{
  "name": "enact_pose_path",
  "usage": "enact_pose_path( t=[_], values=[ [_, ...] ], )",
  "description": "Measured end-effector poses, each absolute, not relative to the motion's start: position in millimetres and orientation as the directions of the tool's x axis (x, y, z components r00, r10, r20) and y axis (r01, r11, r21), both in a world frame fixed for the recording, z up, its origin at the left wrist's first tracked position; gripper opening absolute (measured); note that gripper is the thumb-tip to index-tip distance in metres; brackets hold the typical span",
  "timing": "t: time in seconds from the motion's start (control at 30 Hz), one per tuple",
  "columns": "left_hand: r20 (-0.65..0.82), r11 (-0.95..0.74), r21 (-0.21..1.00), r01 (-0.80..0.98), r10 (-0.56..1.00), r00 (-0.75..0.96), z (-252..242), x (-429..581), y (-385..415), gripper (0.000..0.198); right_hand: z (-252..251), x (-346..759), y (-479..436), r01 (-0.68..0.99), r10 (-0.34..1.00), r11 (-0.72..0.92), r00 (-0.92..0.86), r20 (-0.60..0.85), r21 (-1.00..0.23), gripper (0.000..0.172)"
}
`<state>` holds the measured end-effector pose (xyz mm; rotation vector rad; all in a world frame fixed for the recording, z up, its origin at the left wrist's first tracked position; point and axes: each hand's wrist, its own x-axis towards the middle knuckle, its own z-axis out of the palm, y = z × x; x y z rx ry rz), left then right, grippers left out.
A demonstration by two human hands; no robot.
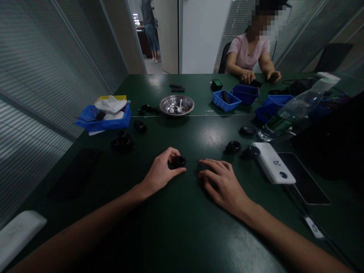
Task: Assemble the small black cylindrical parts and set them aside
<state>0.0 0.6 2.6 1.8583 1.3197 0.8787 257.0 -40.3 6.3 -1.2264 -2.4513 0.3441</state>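
My left hand has its thumb and fingers closed around a small black round part with a ring-like opening facing up. To the right of it, my right hand is just above or on the green table, palm down with its fingers extended and nothing visible in them. Similar black round parts lie farther out: one beyond my right hand, another beside the white power bank, a cluster to the left, and a further one behind that cluster.
A metal bowl holds small white pieces. Blue bins stand at the left and back right. A clear bottle, a phone and a cable sit at right. Across the table, a person works with both hands.
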Motion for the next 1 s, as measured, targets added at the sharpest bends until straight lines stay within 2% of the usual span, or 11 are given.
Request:
enact_pose_path(
  t=[0.13, 0.23, 0.3, 0.4, 0.47, 0.57, 0.63, 0.8, 0.93, 1.0],
  values=[
    [0.152, -0.273, 0.824, 0.496, 0.951, 0.270, 2.7, -0.8, 0.2, 0.047, 5.7, 256.9, -40.4, 0.718, 0.807, 0.588, -0.548, 0.219, -0.373, 0.024],
    [0.171, -0.317, 0.804, 0.502, 0.933, 0.315, 1.3, -1.9, 0.7, 0.039, 4.9, 256.8, -39.8, 0.717, 0.813, 0.581, -0.532, 0.237, -0.385, 0.023],
    [0.156, -0.292, 0.815, 0.500, 0.943, 0.295, 0.0, -2.2, 1.1, 0.035, 4.3, 256.9, -39.4, 0.716, 0.816, 0.577, -0.522, 0.248, -0.392, 0.026],
    [0.139, -0.248, 0.829, 0.501, 0.959, 0.245, -0.3, -2.0, 0.9, 0.044, 3.4, 257.1, -38.9, 0.722, 0.817, 0.577, -0.521, 0.247, -0.382, 0.030],
    [0.153, -0.271, 0.819, 0.506, 0.953, 0.263, 0.5, -1.7, 0.5, 0.048, 2.8, 257.1, -38.7, 0.725, 0.819, 0.574, -0.518, 0.247, -0.382, 0.028],
    [0.169, -0.311, 0.808, 0.500, 0.936, 0.309, 0.8, -1.4, 0.4, 0.040, 1.9, 257.3, -38.9, 0.726, 0.821, 0.571, -0.518, 0.240, -0.385, 0.026],
    [0.161, -0.292, 0.818, 0.495, 0.943, 0.291, -0.1, -1.2, 0.8, 0.035, 1.6, 257.6, -39.2, 0.726, 0.821, 0.570, -0.521, 0.233, -0.384, 0.026],
    [0.158, -0.278, 0.822, 0.497, 0.950, 0.269, 0.6, -1.0, 0.6, 0.046, 2.3, 257.8, -40.1, 0.720, 0.820, 0.571, -0.520, 0.238, -0.393, 0.019],
    [0.156, -0.309, 0.808, 0.501, 0.933, 0.324, 3.1, -0.9, -0.4, 0.035, 2.9, 256.1, -38.8, 0.720, 0.816, 0.576, -0.527, 0.236, -0.387, 0.017],
    [0.131, -0.266, 0.826, 0.496, 0.948, 0.290, 2.7, -0.5, -0.4, 0.038, 3.1, 254.8, -37.4, 0.725, 0.819, 0.572, -0.522, 0.237, -0.384, 0.017]
  ],
)
